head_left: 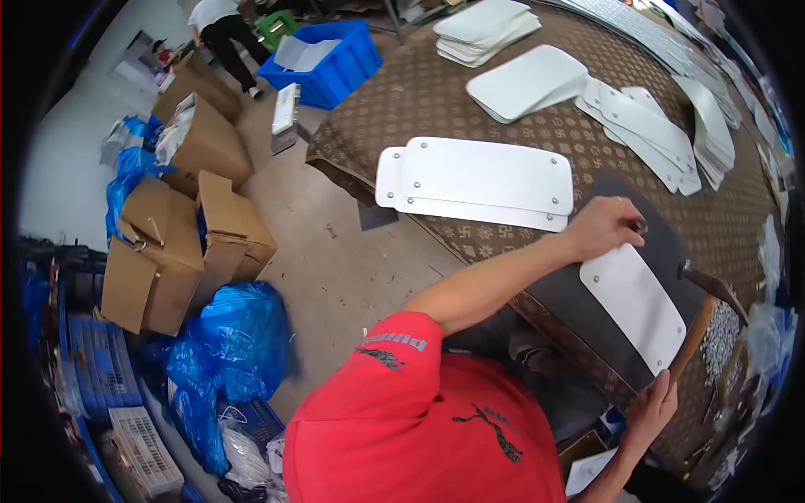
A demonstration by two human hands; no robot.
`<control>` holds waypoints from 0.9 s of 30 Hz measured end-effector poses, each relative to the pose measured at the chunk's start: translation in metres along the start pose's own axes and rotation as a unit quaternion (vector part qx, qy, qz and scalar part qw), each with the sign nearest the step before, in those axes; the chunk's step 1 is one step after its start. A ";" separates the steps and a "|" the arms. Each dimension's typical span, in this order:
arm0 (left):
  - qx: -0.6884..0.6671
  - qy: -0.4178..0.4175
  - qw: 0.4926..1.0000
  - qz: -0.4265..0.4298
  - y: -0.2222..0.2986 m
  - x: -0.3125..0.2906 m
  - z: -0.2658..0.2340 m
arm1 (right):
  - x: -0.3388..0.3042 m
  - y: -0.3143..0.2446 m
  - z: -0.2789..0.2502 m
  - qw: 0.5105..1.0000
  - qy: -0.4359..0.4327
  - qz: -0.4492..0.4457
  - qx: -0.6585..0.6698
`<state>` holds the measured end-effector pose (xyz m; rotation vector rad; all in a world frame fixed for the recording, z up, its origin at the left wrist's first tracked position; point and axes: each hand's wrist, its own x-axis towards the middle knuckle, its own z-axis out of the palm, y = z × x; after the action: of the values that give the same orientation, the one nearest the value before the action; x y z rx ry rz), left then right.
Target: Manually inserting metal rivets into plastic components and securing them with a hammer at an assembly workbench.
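Note:
My right hand point(652, 412) is wrapped round the wooden handle of a hammer point(694, 335); its dark metal head is raised over the right edge of the dark mat point(558, 306). A white panel point(633, 306) with rounded corners and small metal studs lies slanted on this mat. At the panel's far end, my left hand point(605, 226) is closed in a pinch round a small metal piece point(641, 225), mostly hidden by the fingers. Just left of that hand, a few studded white panels point(486, 176) lie overlapping on the brown patterned tablecloth point(377, 109).
More white panels point(528, 80) are stacked at the table's far side. Small metal parts point(719, 339) lie heaped at the right. On the floor to the left stand cardboard boxes point(155, 251), blue plastic bags point(239, 339) and a blue crate point(327, 63). Another person point(222, 33) stands far back.

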<state>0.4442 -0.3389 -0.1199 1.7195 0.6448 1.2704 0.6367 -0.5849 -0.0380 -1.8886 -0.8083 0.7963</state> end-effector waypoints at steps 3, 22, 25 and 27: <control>-0.081 -0.022 0.993 -0.081 0.003 -0.002 -0.032 | -0.019 0.017 0.000 0.999 0.027 0.010 0.025; -0.042 -0.129 0.974 -0.181 0.034 -0.026 -0.057 | -0.027 -0.116 -0.030 0.853 -0.188 -0.348 0.340; -0.015 -0.131 0.980 -0.150 0.027 -0.032 -0.053 | -0.027 -0.072 0.011 0.851 -0.070 -0.277 0.441; 0.013 -0.147 0.979 -0.143 0.018 -0.035 -0.048 | 0.000 -0.025 0.034 0.906 -0.130 -0.272 -0.297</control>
<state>0.3858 -0.3601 -0.1164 1.7198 0.7045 0.7926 0.6051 -0.5588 -0.0281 -1.9185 -1.8146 0.4723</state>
